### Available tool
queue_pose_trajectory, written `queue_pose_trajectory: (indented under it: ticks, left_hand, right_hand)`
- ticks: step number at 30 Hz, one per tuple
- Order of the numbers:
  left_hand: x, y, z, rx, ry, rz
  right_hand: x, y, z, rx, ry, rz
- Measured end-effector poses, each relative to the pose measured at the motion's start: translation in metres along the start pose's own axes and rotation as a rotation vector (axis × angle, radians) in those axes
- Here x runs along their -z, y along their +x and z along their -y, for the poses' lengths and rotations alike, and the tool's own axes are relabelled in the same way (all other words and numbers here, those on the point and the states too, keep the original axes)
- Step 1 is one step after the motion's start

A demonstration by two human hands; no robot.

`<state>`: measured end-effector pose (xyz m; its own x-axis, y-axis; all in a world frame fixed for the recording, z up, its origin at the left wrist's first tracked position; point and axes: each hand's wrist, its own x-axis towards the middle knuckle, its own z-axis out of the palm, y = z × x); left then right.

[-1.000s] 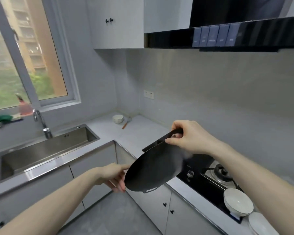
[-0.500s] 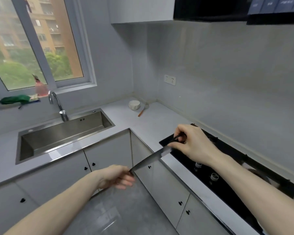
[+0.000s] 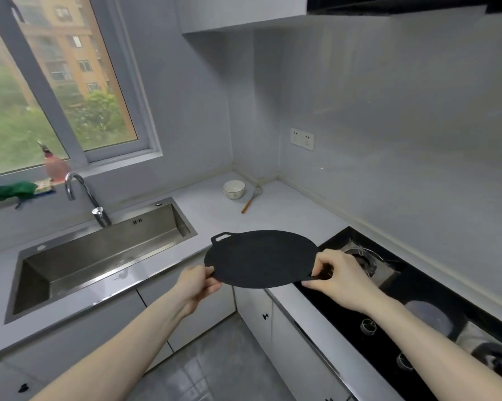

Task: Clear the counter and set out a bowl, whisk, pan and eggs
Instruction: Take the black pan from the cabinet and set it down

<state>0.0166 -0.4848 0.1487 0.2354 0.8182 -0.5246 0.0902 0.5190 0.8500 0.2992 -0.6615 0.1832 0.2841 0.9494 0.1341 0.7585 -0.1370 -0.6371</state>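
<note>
Both hands hold the flat black pan (image 3: pixel 261 257) level over the counter corner: my left hand (image 3: pixel 199 282) pinches its near-left rim, and my right hand (image 3: pixel 338 274) grips the loop handle on its right edge, fingers curled round it. The pan's other loop handle points away from me toward the sink side. From the head view, the only one I have, the pan hovers above the grey counter (image 3: pixel 287 215), just left of the black gas hob (image 3: pixel 388 299), and I cannot tell whether its underside touches anything yet. Farther back in the corner a white bowl (image 3: pixel 234 189) stands upright, and a whisk (image 3: pixel 251 199) with a wooden handle lies just beside it, so those two look already set out. I judge the pan is the step in hand, with only the putting down left. No eggs show anywhere in sight, so they remain to be fetched. Left of me the steel sink (image 3: pixel 99 256) and its tap (image 3: pixel 82 195) sit under the window.
</note>
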Motion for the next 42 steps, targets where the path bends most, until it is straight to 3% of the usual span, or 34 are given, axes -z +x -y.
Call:
queue_pose_trajectory:
  ticks: [7,13,20,26,35,42]
  left_hand:
    - [0.013,0.063,-0.017,-0.084,0.071,-0.107]
    - [0.032,0.132,-0.040,-0.114,0.147,-0.096]
    - [0.058,0.227,-0.079,-0.110,0.264,0.048]
    - [0.050,0.302,-0.109,-0.075,0.354,0.131]
    - [-0.017,0.395,-0.119,-0.014,0.425,0.258]
    - [-0.068,0.443,-0.141,0.021,0.525,0.375]
  right_hand:
    - [-0.058,0.060,-0.035,-0.225,0.107,0.043]
    - [-0.118,0.108,-0.029,-0.654,0.616,0.081]
    - [-0.172,0.162,-0.008,-0.860,0.988,0.076]
    - [-0.190,0.205,-0.020,-0.936,1.016,-0.020]
    - [-0.185,0.271,-0.074,-1.039,0.931,-0.095]
    - [-0.189,0.320,-0.114,-1.074,0.984,-0.326]
